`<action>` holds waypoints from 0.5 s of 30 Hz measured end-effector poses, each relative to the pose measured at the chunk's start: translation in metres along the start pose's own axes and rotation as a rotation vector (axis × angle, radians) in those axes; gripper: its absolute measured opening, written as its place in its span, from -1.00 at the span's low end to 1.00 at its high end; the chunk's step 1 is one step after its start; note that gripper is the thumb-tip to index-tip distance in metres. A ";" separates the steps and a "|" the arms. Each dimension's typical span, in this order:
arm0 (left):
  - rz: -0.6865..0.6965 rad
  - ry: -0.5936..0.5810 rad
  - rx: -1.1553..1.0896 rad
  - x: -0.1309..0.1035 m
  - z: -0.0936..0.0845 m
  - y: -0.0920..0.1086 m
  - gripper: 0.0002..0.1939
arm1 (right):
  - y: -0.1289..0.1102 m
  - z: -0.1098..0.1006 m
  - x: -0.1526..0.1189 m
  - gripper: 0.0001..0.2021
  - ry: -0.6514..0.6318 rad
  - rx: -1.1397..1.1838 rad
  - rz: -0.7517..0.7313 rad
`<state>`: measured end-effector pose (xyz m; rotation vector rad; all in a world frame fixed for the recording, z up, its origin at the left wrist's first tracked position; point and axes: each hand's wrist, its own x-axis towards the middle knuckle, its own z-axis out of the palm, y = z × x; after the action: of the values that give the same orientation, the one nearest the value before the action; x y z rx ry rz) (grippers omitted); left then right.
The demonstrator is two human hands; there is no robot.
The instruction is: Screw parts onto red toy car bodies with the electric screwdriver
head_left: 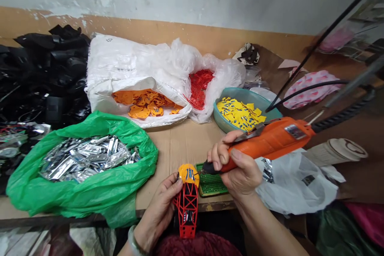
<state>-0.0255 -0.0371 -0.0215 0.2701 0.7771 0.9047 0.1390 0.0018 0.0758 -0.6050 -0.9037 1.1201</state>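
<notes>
My left hand point(166, 194) is closed on a toy car point(188, 204) with a red lattice frame and an orange hood with blue markings, held just over the table's front edge. In my right hand point(237, 164) is an orange electric screwdriver point(276, 138), tilted so its black nose point(209, 167) points left at the hood. The tip of the bit reaches the hood's right side; whether it sits in a screw I cannot tell. Under the nose lies a small green mesh tray point(211, 184), partly hidden by the screwdriver and my right hand.
A green bag point(147, 150) of shiny metal-coloured parts stands left. Behind are a white sack point(120, 60) of orange pieces, a plastic bag point(222, 68) of red parts and a teal basin point(220, 116) of yellow pieces. Black cables point(327, 36) run to the screwdriver from the upper right.
</notes>
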 end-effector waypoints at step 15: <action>0.023 -0.008 -0.041 -0.005 0.003 0.002 -0.67 | 0.024 0.016 0.001 -0.80 -0.062 0.034 0.066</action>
<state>-0.0267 -0.0389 -0.0160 0.2470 0.7486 0.9396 0.1137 0.0104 0.0651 -0.5784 -0.9220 1.2169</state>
